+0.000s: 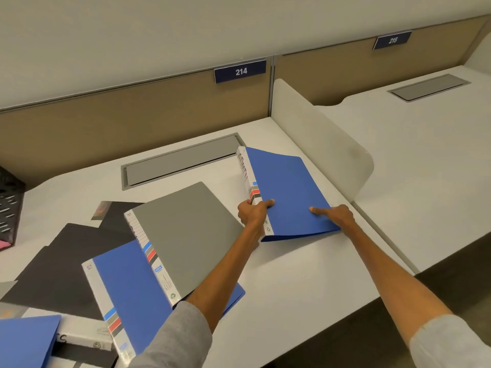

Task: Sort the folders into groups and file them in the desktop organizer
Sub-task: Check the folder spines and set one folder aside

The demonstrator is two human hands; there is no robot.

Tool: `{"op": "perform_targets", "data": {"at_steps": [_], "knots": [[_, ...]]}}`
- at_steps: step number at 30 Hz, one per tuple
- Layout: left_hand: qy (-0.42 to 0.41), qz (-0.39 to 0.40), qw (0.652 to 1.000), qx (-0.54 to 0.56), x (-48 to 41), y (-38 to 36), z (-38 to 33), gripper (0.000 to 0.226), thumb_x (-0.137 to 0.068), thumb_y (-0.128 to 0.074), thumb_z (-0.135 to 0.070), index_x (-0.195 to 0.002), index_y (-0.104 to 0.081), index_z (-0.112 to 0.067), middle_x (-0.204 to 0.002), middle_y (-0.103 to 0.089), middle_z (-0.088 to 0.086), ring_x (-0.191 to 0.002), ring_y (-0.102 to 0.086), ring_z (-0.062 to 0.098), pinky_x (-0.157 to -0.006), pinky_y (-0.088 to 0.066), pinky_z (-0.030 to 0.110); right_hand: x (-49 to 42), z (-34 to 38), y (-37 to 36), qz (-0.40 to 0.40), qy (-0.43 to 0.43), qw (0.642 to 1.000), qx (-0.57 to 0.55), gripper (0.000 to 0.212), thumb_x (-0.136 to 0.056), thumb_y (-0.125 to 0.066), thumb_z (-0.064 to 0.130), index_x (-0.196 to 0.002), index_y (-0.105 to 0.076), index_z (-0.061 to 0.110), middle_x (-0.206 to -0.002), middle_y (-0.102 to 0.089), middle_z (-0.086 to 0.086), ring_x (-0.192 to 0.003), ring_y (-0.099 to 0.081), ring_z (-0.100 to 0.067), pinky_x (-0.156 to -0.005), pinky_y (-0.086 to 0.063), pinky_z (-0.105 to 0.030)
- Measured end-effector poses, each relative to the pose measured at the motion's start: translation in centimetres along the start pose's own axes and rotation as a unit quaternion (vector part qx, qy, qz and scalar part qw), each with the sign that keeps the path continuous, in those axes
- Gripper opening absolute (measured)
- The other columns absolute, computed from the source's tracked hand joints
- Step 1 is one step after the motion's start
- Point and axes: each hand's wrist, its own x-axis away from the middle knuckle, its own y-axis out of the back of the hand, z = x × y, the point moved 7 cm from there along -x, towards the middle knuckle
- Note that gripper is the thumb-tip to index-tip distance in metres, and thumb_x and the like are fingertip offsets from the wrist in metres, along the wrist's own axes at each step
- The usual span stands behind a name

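White desk (pixel 305 274) backed by tan partition (pixel 106 123) carrying blue plate 214 (pixel 240 71) and plate 215 (pixel 392 40); grey cable hatch (pixel 180 160) in the top. Curved white divider (pixel 318 134) separates neighbouring desk (pixel 425 155) with second hatch (pixel 429 87). Dark floor (pixel 451 282) lower right.

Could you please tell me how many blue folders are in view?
3 blue folders: one held by the left hand and right hand, one beneath the grey folder, one at the bottom-left edge. Others may be hidden.

Both arms reach forward, left hand (pixel 253 212) and right hand (pixel 338 215) gripping the blue folder (pixel 287 187), thumbs on top.
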Motion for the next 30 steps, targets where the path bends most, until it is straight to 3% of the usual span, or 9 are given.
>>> {"op": "perform_targets", "data": {"at_steps": [3, 6, 10, 14, 18, 23, 30], "knots": [[-0.031, -0.017, 0.999, -0.002, 0.3, 0.2, -2.6, 0.052, -0.064, -0.086, -0.024, -0.106, -0.058, -0.011, -0.100, -0.070, 0.002, -0.075, -0.071, 0.022, -0.060, -0.060, 0.034, 0.0, 2.4, 0.1, 0.001, 0.038, 0.999, -0.031, 0.068, -0.064, -0.084, 0.054, -0.100, -0.059, 0.003, -0.101, -0.064, -0.009, -0.084, -0.059, -0.024, -0.068, -0.046, -0.032], [-0.055, -0.017, 0.998, 0.010, 0.2, 0.0, -5.1, 0.049, -0.066, -0.084, -0.025, -0.103, -0.053, -0.017, -0.099, -0.068, -0.001, -0.076, -0.071, 0.021, -0.068, -0.062, 0.041, 0.0, 5.4, 0.5, -0.014, 0.065, 0.996, -0.052, 0.062, -0.064, -0.084, 0.054, -0.089, -0.063, 0.001, -0.089, -0.064, -0.008, -0.068, -0.056, -0.017, -0.056, -0.041, -0.028], [-0.090, -0.021, 0.995, 0.044, -0.2, -0.4, -8.3, 0.042, -0.078, -0.075, -0.039, -0.108, -0.055, -0.018, -0.104, -0.067, 0.000, -0.079, -0.071, 0.020, -0.071, -0.062, 0.042, -0.3, 8.9, 1.6, -0.047, 0.092, 0.993, -0.052, 0.055, -0.068, -0.084, 0.050, -0.080, -0.062, 0.001, -0.087, -0.063, -0.009, -0.065, -0.054, -0.017, -0.052, -0.040, -0.028], [-0.072, -0.033, 0.995, 0.066, -2.6, -1.7, -8.8, 0.052, -0.074, -0.049, -0.066, -0.108, -0.055, -0.027, -0.108, -0.065, 0.000, -0.080, -0.071, 0.024, -0.070, -0.061, 0.048, -1.3, 11.1, 2.1, -0.047, 0.086, 0.994, -0.052, 0.072, -0.066, -0.085, 0.050, -0.107, -0.060, -0.003, -0.111, -0.064, -0.012, -0.097, -0.060, -0.030, -0.071, -0.045, -0.034], [-0.098, -0.032, 0.993, 0.052, -0.1, -2.4, -11.3, 0.048, -0.081, -0.054, -0.055, -0.118, -0.052, -0.024, -0.115, -0.060, 0.002, -0.086, -0.069, 0.021, -0.075, -0.060, 0.046, -1.7, 10.9, 0.6, -0.001, 0.048, 0.996, -0.075, 0.093, -0.069, -0.085, 0.044, -0.136, -0.041, -0.005, -0.135, -0.050, -0.014, -0.125, -0.049, -0.035, -0.087, -0.041, -0.036], [-0.153, -0.049, 0.987, 0.016, 2.2, -2.7, -12.9, 0.051, -0.090, -0.062, -0.044, -0.132, -0.047, -0.020, -0.125, -0.049, -0.002, -0.105, -0.060, 0.018, -0.087, -0.052, 0.036, -1.9, 10.7, -2.1, 0.048, 0.035, 0.992, -0.110, 0.101, -0.071, -0.083, 0.045, -0.144, -0.032, -0.004, -0.150, -0.038, -0.015, -0.135, -0.040, -0.035, -0.100, -0.038, -0.039], [-0.251, -0.043, 0.967, -0.014, 2.2, -3.1, -15.3, 0.056, -0.085, -0.069, -0.046, -0.131, -0.049, -0.019, -0.124, -0.052, -0.002, -0.104, -0.061, 0.016, -0.074, -0.048, 0.019, -2.8, 11.7, -4.6, 0.079, 0.021, 0.980, -0.183, 0.109, -0.070, -0.083, 0.047, -0.148, -0.026, -0.003, -0.156, -0.029, -0.016, -0.142, -0.030, -0.035, -0.112, -0.031, -0.044]]}}
